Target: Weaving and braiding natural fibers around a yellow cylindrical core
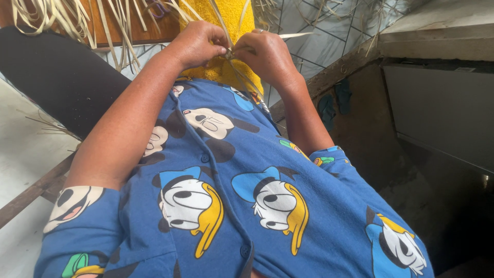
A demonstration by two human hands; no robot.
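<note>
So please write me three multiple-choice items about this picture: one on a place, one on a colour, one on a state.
1. Where do the two hands meet?
A. over the yellow textured cloth
B. on the pale floor
C. on the dark wooden plank

2. What colour is the buttoned cartoon-print shirt?
A. red
B. blue
C. white

3. How are the fingers of both hands?
A. spread flat
B. hanging loose
C. pinched on thin pale straw strips

Answers:
1 A: the left hand and right hand come together in front of the yellow textured cloth.
2 B: the buttoned cartoon-print shirt is blue.
3 C: both hands' fingers close on the thin pale straw strips.
</note>
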